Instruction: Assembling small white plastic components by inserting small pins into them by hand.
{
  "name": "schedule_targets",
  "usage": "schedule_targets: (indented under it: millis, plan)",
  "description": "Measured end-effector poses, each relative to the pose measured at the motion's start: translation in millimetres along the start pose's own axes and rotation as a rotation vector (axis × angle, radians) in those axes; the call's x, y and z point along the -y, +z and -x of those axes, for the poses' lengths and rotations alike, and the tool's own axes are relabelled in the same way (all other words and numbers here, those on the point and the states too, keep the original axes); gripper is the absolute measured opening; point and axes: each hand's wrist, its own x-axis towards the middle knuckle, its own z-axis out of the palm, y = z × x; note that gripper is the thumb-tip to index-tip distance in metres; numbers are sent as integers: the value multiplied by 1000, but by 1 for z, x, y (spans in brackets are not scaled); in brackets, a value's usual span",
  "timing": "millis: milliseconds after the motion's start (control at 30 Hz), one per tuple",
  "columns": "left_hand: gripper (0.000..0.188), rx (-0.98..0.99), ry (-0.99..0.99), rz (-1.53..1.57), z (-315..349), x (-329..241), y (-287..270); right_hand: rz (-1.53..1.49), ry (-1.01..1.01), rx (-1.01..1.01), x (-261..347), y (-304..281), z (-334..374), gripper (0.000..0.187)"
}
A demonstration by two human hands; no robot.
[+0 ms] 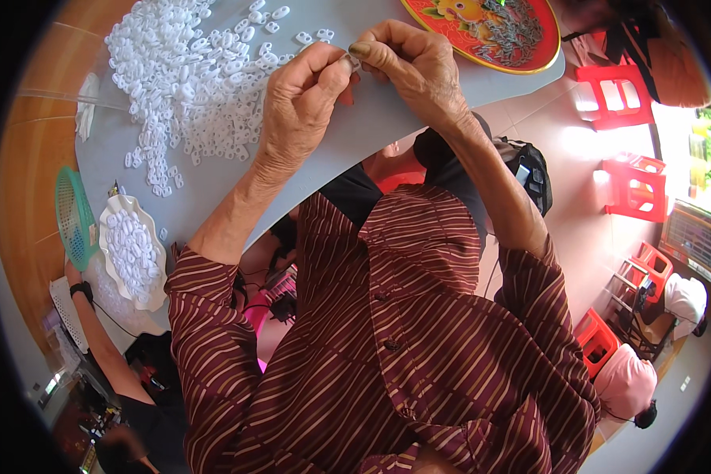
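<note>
Close together over the grey table (371,118), both my hands are closed in a pinch, fingertips meeting. My left hand (300,103) grips a small whitish plastic piece (355,62), mostly covered by the fingers. The thumb and forefinger of my right hand (419,71) press at the same spot; whatever they hold is hidden. Left of my hands spreads a heap of small white oval plastic pieces (174,87) with holes. Beyond my right hand, a red round tray (458,47) with a yellow rim carries many thin metal bits (513,35).
At the left, a scalloped white dish (159,265) contains more white pieces, beside a green mesh basket (73,217). Another person's arm (107,340) reaches in there. Red stools (636,186) and other people are on the right; a black bag (532,178) lies behind my right forearm.
</note>
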Motion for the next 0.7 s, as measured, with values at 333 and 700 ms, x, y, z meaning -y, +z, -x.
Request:
schedule_targets:
  millis: [333,700]
  plan:
    - [18,-9,-110,149,1,-2,0,56,5,-2,1,0,2,23]
    - [16,45,-114,97,-1,-3,-5,120,-29,3,4,-1,3,18]
